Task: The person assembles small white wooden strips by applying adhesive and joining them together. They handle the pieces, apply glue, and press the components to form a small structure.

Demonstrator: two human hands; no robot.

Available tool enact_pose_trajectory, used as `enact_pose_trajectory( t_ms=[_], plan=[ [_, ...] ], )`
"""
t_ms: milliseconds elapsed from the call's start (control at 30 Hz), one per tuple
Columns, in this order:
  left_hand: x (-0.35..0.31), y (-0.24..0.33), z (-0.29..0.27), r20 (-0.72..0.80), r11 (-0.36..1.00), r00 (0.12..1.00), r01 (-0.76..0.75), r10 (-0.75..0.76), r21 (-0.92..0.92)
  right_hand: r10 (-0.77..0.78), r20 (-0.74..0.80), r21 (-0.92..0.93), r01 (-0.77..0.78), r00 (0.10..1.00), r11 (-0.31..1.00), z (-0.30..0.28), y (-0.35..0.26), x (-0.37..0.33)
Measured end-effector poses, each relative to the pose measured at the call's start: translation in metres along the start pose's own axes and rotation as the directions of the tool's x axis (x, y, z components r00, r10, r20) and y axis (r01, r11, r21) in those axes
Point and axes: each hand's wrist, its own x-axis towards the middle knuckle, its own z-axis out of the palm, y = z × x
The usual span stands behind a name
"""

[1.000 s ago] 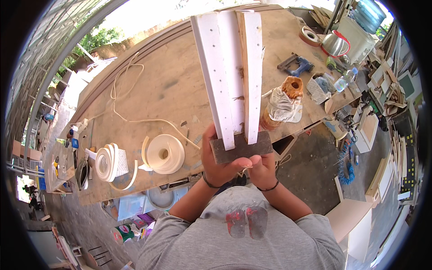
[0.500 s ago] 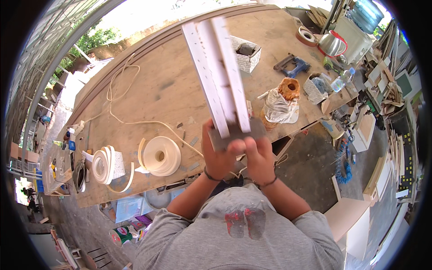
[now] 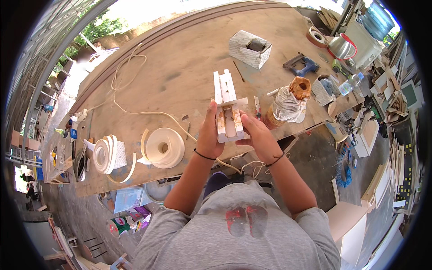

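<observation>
Above the table's near edge I hold a white slotted wooden piece [image 3: 221, 125], made of two parallel rails with a thin cross plate between its far and near parts. Brown stains mark its near end. My left hand [image 3: 208, 137] grips the left side, thumb pointing up along it. My right hand [image 3: 263, 139] closes on the right side with thumb and fingers. Just past the right hand, a small tool with a red handle [image 3: 257, 107] lies on the table. Beside it stands a container wrapped in whitish plastic [image 3: 288, 107], topped by an orange-brown lump with a hole.
On the wooden table [image 3: 166, 90] lie a coil of cream edge banding [image 3: 166, 148], another pale roll [image 3: 104, 155] and a long cord [image 3: 153, 113]. Farther off are a patterned box [image 3: 247, 51], a blue nail gun [image 3: 306, 66], a water bottle [image 3: 351, 84] and a kettle [image 3: 339, 47].
The wooden piece has come down and tipped, so its near end and cross plate now show. Both hands have shifted from its base to its two sides.
</observation>
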Motion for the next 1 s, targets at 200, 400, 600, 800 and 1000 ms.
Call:
enact_pose_trajectory(
  t_ms=[200,400,600,800,1000],
  plan=[
    [0.016,-0.007,-0.039,-0.016,1.000,0.999,-0.029,0.029,0.002,-0.397,0.676,-0.127,0.629,0.620,0.767,0.036,-0.028,-0.057],
    [0.006,0.009,-0.074,-0.026,0.990,0.994,0.106,-0.109,-0.091,-0.276,0.880,0.416,0.347,-0.386,0.841,-0.016,-0.070,-0.104],
    [-0.014,0.028,-0.126,-0.229,0.991,0.966,0.131,-0.118,0.042,-0.023,-0.460,-0.146,-0.050,0.888,0.988,-0.179,0.015,-0.144],
    [-0.011,0.036,-0.120,-0.230,0.989,0.962,0.147,-0.143,-0.002,-0.509,-0.401,-0.773,0.018,0.762,0.635,-0.156,0.047,-0.128],
    [-0.006,0.015,-0.098,-0.117,0.963,0.956,0.263,-0.269,-0.062,-0.336,-0.483,-0.515,0.048,0.809,0.856,-0.119,0.030,-0.130]
  ],
)
